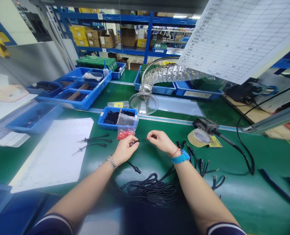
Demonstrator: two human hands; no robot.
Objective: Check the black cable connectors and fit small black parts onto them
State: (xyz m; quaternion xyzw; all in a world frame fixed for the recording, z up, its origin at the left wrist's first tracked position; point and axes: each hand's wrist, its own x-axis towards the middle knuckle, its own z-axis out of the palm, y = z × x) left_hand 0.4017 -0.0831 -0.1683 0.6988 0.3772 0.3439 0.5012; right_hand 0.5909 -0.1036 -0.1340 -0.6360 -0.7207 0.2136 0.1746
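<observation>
Left hand point(125, 150): fingers closed on a small black wire end point(136, 142), apparently pinched. Right hand point(161, 142): fingers curled, just beside it; any hold cannot be told. Coiled black cable point(147, 191): below the left hand. Blue bin point(106, 125): beyond the left hand.

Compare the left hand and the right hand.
The left hand wears a metal link bracelet, while the right hand wears a blue wrist strap and a red cord. The left hand pinches a thin black piece; whether the right hand holds anything is too small to tell. Both are bare and face each other over the green bench mat.
</observation>
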